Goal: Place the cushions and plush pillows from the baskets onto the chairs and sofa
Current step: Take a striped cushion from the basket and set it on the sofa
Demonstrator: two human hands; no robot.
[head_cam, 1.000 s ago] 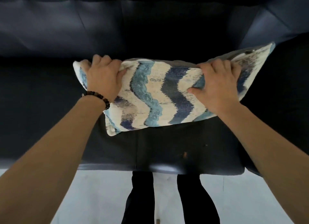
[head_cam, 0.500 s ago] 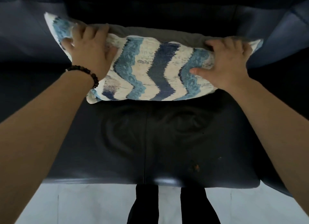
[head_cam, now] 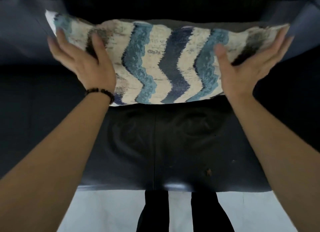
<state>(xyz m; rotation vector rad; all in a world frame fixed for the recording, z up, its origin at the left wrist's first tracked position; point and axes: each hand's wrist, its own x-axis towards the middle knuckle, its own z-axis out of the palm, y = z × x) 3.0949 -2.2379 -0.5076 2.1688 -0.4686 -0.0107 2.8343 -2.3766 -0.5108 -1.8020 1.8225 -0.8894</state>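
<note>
A cushion [head_cam: 161, 62] with cream, teal and navy zigzag stripes leans against the backrest of the dark leather sofa [head_cam: 155, 145], its lower edge on the seat. My left hand [head_cam: 81, 62], with a bead bracelet at the wrist, is in front of the cushion's left end with straight, spread fingers. My right hand [head_cam: 247, 65] is in front of the cushion's right end, its fingers straight too. Both hands are blurred, and whether they touch the fabric is unclear.
The sofa's seat stretches wide to both sides, and its front edge [head_cam: 173, 186] lies near my legs [head_cam: 181, 212]. Below it is pale tiled floor [head_cam: 107, 211]. The backrest [head_cam: 26, 32] rises behind the cushion.
Both hands gripped the cushion's top edge and carried it back to the backrest. Now they have let go, with fingers straightened and drawn back toward its ends.
</note>
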